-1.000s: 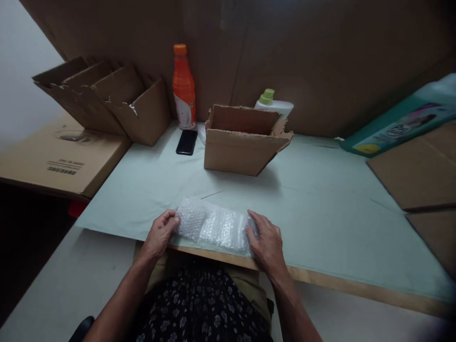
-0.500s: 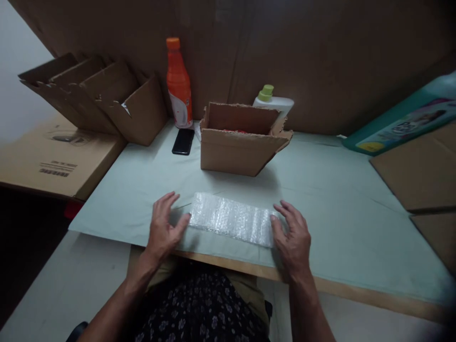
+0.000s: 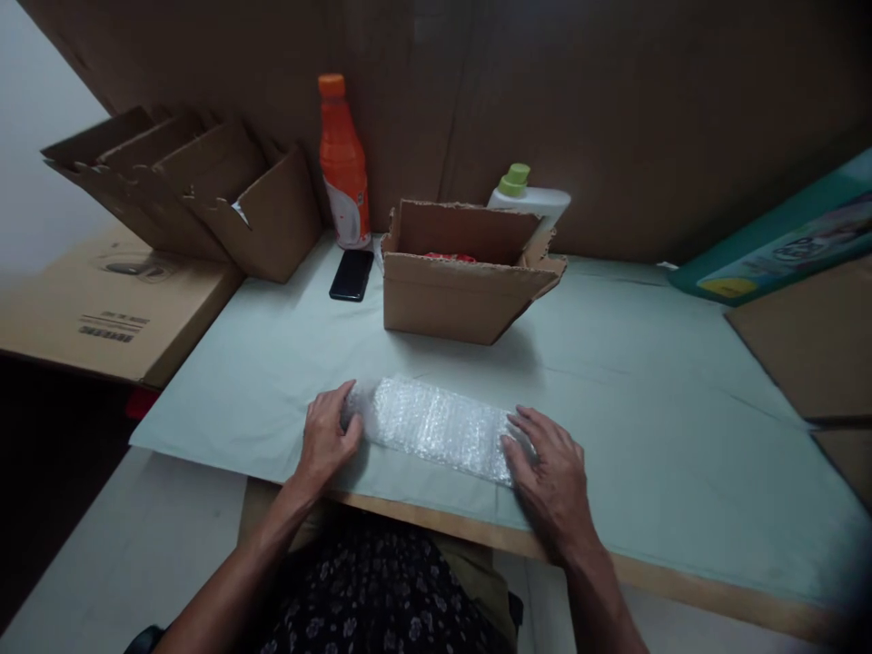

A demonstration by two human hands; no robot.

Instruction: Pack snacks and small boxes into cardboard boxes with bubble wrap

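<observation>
Tabletop bears bubble wrap between left fingers and right fingers.

A strip of bubble wrap lies slantwise near the front edge of the pale-covered counter, with the left grip at its left end and the right grip at its right end, fingers and thumbs partly spread. Behind it stands an open cardboard box with something red inside, partly hiding a white bottle. To its left, a black phone lies before an upright orange bottle.
</observation>
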